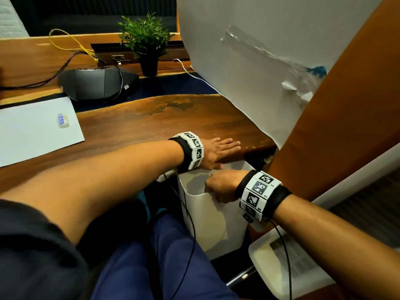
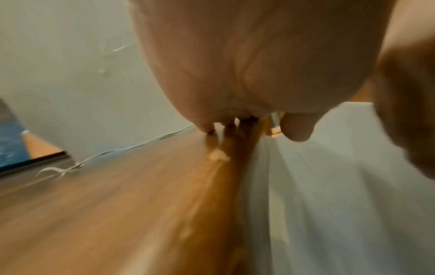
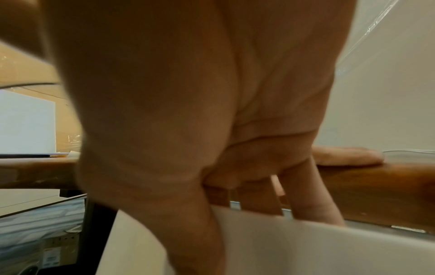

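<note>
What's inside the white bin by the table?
Inside the white bin, only fingers of the right hand, hooked over its rim, and a shadowed inner wall show. The bottom is hidden by that hand and the near wall.

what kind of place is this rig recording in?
Probably an office or meeting room: a wooden table, a black conference speakerphone on it, and a small potted plant behind. The right hand holds a white bin at the table's edge.
</note>
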Tool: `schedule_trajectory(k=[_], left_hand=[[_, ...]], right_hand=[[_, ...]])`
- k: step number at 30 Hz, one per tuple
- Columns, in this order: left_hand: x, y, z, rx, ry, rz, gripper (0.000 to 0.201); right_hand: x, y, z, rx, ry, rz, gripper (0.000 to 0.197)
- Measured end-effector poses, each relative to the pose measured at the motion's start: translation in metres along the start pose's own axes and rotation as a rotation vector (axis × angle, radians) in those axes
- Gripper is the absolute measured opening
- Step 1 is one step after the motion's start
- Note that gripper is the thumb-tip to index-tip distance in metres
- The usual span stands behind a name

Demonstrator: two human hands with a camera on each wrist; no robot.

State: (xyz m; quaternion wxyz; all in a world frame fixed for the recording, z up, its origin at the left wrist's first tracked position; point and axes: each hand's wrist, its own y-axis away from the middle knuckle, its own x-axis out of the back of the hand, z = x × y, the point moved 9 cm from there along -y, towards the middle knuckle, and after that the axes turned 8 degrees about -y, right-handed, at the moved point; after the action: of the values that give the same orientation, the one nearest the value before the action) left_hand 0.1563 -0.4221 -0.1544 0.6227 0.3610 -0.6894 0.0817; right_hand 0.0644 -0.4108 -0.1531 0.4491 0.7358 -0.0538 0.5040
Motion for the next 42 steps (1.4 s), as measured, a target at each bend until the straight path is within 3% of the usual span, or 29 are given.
schedule_trajectory(k=[4,7,9,11,14,16,18,23,29,36,42], left_hand=[[-0.031,0.038,0.028,-0.254,-0.348,-0.118,0.056],[-0.022,0.057,0.035,-0.318,-0.172,-0.037,0.047],[0.0,0.065,0.024,-0.246,0.027,0.083,0.055],[0.012,0.074,-0.005,-0.025,0.085,0.108,0.068],[0.015,0.088,-0.058,0.338,0.095,0.034,0.076],[0.005,0.093,-0.078,0.43,0.115,-0.048,0.059],[-0.005,0.094,-0.084,0.448,0.144,-0.079,0.046],[-0.021,0.087,-0.087,0.407,0.101,-0.067,0.078],[-0.024,0.086,-0.091,0.428,0.161,-0.083,0.07],[-0.027,0.081,-0.093,0.438,0.154,-0.049,0.076],[-0.029,0.081,-0.09,0.435,0.103,-0.084,0.078]], right_hand=[[0.002,-0.007,0.003,0.005,0.012,0.006,0.024],[-0.001,-0.014,0.004,0.02,0.025,0.009,0.026],[-0.005,-0.016,0.006,0.018,0.018,0.024,0.023],[-0.014,-0.021,0.009,0.004,0.007,0.037,0.022],[-0.032,-0.033,0.012,-0.011,0.0,0.058,0.021],[-0.053,-0.049,0.014,-0.025,0.006,0.071,0.021],[-0.079,-0.068,0.017,-0.053,0.005,0.079,0.026],[-0.154,-0.126,0.029,-0.113,-0.007,0.065,0.036],[-0.236,-0.186,0.05,-0.191,-0.065,0.049,0.035],[-0.295,-0.226,0.063,-0.256,-0.072,-0.012,0.032],[-0.314,-0.235,0.076,-0.272,-0.086,-0.028,0.032]])
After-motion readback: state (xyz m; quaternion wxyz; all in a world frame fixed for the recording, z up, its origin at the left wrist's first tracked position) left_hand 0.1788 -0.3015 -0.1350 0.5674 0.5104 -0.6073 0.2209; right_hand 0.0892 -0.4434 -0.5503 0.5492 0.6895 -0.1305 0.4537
